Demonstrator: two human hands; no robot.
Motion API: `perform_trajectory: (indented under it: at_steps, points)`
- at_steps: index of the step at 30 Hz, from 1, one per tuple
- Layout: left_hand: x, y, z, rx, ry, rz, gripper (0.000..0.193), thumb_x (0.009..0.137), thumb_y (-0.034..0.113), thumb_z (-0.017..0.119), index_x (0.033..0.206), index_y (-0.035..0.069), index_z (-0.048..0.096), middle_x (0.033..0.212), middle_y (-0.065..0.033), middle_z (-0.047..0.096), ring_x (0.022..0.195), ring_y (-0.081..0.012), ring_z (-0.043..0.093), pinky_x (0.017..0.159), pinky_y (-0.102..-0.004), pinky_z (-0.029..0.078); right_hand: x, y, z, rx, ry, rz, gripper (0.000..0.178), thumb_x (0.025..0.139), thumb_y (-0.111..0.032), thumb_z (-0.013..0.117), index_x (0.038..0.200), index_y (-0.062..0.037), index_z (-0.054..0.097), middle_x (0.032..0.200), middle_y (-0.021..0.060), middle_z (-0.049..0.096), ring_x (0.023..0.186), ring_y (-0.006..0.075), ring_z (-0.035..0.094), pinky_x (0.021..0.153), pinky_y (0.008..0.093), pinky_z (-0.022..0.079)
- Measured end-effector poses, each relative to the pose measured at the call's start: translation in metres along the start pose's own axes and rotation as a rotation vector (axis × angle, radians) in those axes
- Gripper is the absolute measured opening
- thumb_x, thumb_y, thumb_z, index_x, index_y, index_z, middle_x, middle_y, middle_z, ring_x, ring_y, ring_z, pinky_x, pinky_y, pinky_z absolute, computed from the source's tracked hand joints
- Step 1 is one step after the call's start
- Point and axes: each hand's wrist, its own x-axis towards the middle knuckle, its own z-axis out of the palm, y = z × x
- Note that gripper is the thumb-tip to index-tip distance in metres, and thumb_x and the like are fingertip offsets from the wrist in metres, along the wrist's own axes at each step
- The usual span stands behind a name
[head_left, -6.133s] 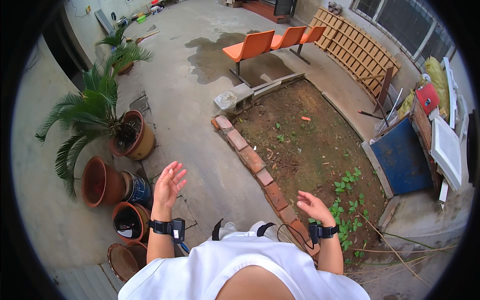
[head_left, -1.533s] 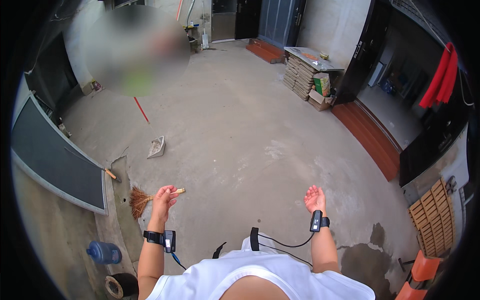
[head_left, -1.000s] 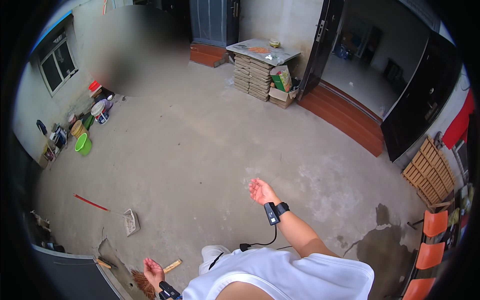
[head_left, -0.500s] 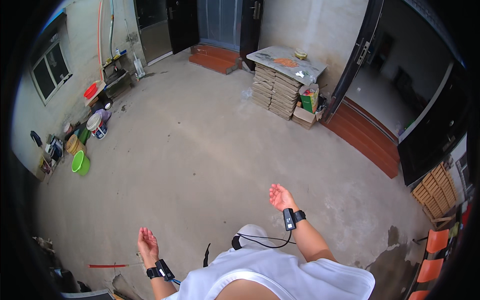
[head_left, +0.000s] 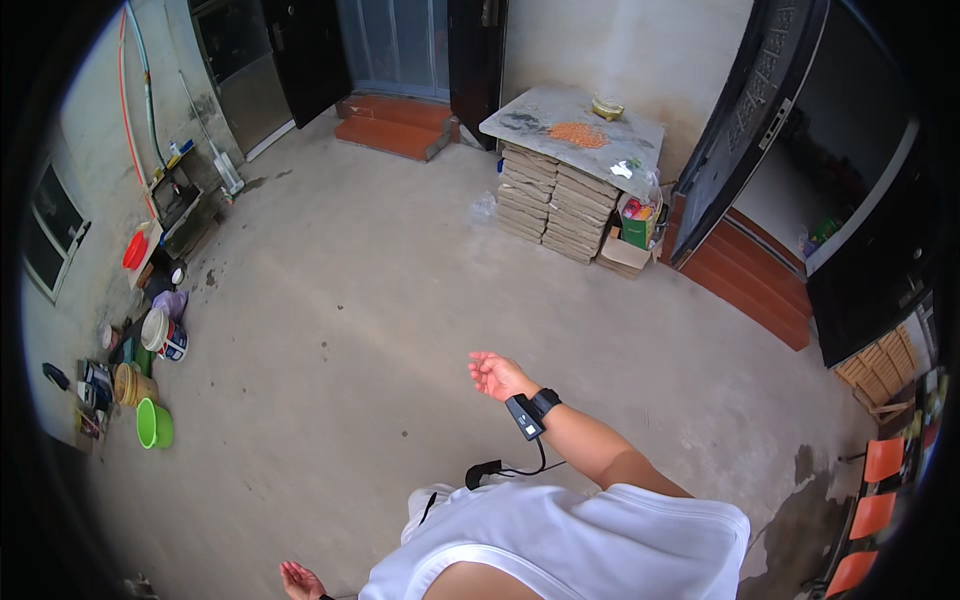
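A white short-sleeved shirt [head_left: 590,540] with rounded neckline [head_left: 480,548] is worn with pale trousers [head_left: 418,507] and, beyond the shirt's right sleeve [head_left: 690,512], a black wristband [head_left: 546,401], white-labelled black box [head_left: 523,413] and black cable [head_left: 543,456].

Ahead of me, a slab [head_left: 632,138] tops a grey stack [head_left: 552,200] and bears orange bits [head_left: 577,134] and a bowl [head_left: 607,108]. A green basin [head_left: 153,425] and a bucket [head_left: 172,345] stand to my left, orange seats [head_left: 873,516] to my right.
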Motion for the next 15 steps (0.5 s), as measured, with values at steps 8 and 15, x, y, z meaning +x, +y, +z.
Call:
perform_trajectory:
  at_steps: [8,15]
  points:
    - [0.124,-0.007,0.155,-0.223,0.259,0.326,0.01,0.084,0.015,0.053,0.086,0.006,0.056,0.074,-0.0007,0.059,0.064,-0.0116,0.057,0.052,-0.0205,0.047,0.178,-0.062,0.082,0.027,-0.011,0.032,0.014,0.083,-0.022,0.049,0.092,-0.0124,0.054,0.073,-0.0018,0.057,0.066,0.0119,0.054,0.059,0.028,0.041]
    - [0.2,-0.059,0.471,0.028,-0.115,0.093,0.023,0.09,0.024,0.041,0.105,0.01,0.051,0.06,0.0023,0.054,0.068,-0.0138,0.057,0.055,-0.0243,0.046,0.253,-0.146,0.139,0.033,0.18,-0.02,0.016,0.083,-0.026,0.051,0.093,-0.0147,0.054,0.076,-0.0032,0.053,0.067,0.0106,0.051,0.059,0.0276,0.039]
